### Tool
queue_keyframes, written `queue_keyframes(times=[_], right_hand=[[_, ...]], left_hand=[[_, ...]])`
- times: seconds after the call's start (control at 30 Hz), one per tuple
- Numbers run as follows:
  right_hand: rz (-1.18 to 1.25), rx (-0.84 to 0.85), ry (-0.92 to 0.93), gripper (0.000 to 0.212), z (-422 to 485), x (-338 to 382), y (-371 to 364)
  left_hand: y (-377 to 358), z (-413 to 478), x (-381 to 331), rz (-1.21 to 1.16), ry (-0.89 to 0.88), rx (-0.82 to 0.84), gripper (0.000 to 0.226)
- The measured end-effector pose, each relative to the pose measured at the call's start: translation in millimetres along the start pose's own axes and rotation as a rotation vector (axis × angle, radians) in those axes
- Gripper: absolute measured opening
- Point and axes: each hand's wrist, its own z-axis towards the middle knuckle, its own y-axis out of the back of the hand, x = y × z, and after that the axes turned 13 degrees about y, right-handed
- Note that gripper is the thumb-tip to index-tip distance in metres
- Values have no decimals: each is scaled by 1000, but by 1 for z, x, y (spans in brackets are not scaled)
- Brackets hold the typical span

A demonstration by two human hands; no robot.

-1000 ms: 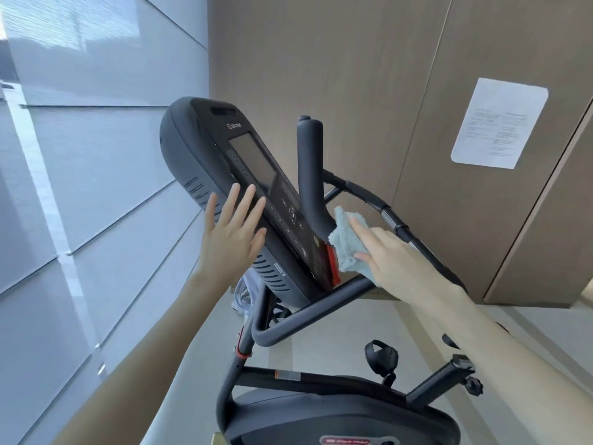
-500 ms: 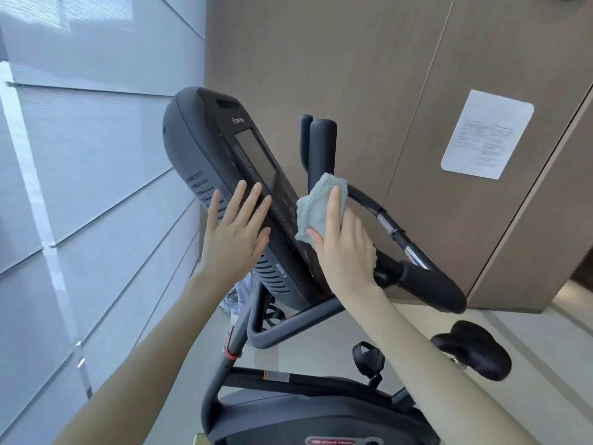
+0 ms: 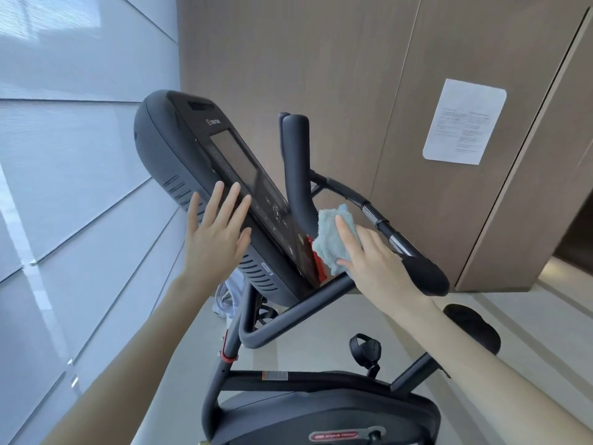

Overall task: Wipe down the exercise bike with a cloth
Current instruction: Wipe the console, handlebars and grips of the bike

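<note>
Your left hand (image 3: 216, 234) lies flat, fingers spread, on the exercise bike (image 3: 324, 412)'s smooth black console (image 3: 175, 146). Your right hand (image 3: 377, 264), fingers straight, presses the fluffy pale-blue cloth (image 3: 329, 244) seemingly against its lower edge.

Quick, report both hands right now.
Left hand: open, fingers straight, flat on the console side.
Right hand: open, straight fingers pressing the blue cloth against the console.

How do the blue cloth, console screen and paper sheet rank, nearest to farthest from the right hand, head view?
1. blue cloth, pressed under the right hand.
2. console screen, up to its left.
3. paper sheet, on the far wall.
</note>
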Motion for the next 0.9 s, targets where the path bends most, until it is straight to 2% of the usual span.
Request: queue_keyframes(times=[0.07, 0.23, 0.37, 0.43, 0.6, 0.7, 0.8, 0.83, 0.9], right_hand=[[120, -10, -45, 70, 3, -1, 11], [322, -164, -139, 73, 57, 0, 27], [460, -78, -177, 79, 81, 15, 8], [399, -61, -177, 80, 73, 17, 1], [126, 10, -10, 72, 38, 6, -4], [43, 24, 15, 66, 11, -4, 0], [131, 105, -14, 61, -9, -17, 10], [200, 96, -39, 59, -11, -23, 15], [387, -25, -121, 57, -2, -34, 28]], left_hand=[[0, 0, -2, 1, 5, 5, 47], [0, 1, -4, -11, 16, -2, 47], [-1, 2, -2, -6, 4, -1, 47], [-2, 1, -1, 5, -1, 2, 47], [0, 2, -5, 29, 11, 17, 46], [1, 2, -2, 36, -13, 26, 46], [2, 2, -1, 37, -31, 19, 47], [2, 2, -2, 37, -27, 17, 47], [2, 3, -6, 45, -9, 12, 46]])
